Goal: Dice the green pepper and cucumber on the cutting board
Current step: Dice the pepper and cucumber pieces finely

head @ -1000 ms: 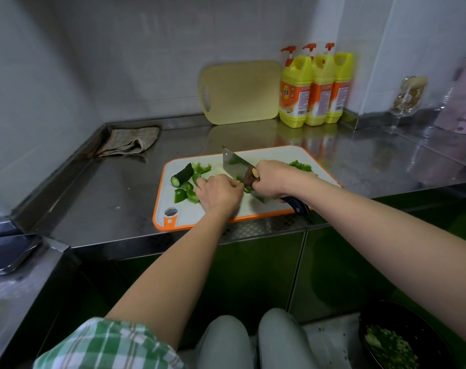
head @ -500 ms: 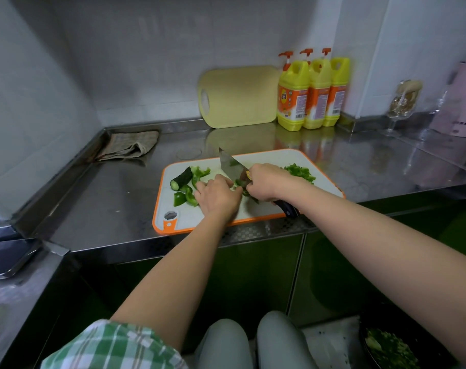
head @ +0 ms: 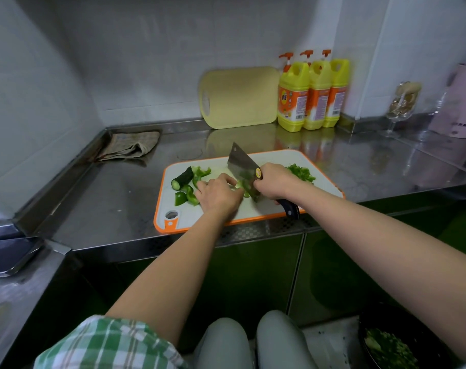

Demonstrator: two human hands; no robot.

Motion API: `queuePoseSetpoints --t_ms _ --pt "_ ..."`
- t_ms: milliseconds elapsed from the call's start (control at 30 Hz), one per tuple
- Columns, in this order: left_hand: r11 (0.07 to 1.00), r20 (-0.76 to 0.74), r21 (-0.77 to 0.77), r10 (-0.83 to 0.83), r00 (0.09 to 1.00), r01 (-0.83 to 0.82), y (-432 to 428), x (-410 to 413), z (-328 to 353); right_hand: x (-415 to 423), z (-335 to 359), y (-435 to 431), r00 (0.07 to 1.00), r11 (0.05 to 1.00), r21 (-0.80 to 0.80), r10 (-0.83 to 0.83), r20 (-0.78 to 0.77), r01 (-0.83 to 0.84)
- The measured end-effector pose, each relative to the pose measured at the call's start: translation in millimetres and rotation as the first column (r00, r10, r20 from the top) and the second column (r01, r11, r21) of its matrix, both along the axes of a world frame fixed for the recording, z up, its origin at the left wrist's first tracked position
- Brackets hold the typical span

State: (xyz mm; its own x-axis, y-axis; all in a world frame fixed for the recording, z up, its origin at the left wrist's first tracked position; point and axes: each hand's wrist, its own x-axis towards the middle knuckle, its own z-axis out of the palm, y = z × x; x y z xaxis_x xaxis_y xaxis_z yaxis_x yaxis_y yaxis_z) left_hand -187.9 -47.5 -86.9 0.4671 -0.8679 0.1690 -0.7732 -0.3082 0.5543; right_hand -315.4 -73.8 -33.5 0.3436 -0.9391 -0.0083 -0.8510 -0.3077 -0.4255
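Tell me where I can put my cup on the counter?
Bare steel lies left of the cutting board, in front of the cloth, and right of the board toward the glass. The board itself is crowded: cucumber, pepper pieces, left hand, right hand gripping the cleaver.

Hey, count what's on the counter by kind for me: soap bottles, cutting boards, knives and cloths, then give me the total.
Soap bottles: 3
Cutting boards: 2
Cleaver: 1
Cloth: 1
Total: 7
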Motion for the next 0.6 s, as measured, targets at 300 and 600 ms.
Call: queuePoseSetpoints --t_ms 300,600 --pt "0.99 0.071 -0.033 -0.132 0.989 0.134 4.8 9.8 4.1 -22.4 13.3 -5.3 0.885 0.997 0.03 -0.071 0.461 0.064" --pt "0.957 0.378 0.03 -0.277 0.883 0.287 -2.4 6.2 9.8 -43.7 2.5 -4.7 0.83 0.977 0.209 -0.148 0.538 0.038"
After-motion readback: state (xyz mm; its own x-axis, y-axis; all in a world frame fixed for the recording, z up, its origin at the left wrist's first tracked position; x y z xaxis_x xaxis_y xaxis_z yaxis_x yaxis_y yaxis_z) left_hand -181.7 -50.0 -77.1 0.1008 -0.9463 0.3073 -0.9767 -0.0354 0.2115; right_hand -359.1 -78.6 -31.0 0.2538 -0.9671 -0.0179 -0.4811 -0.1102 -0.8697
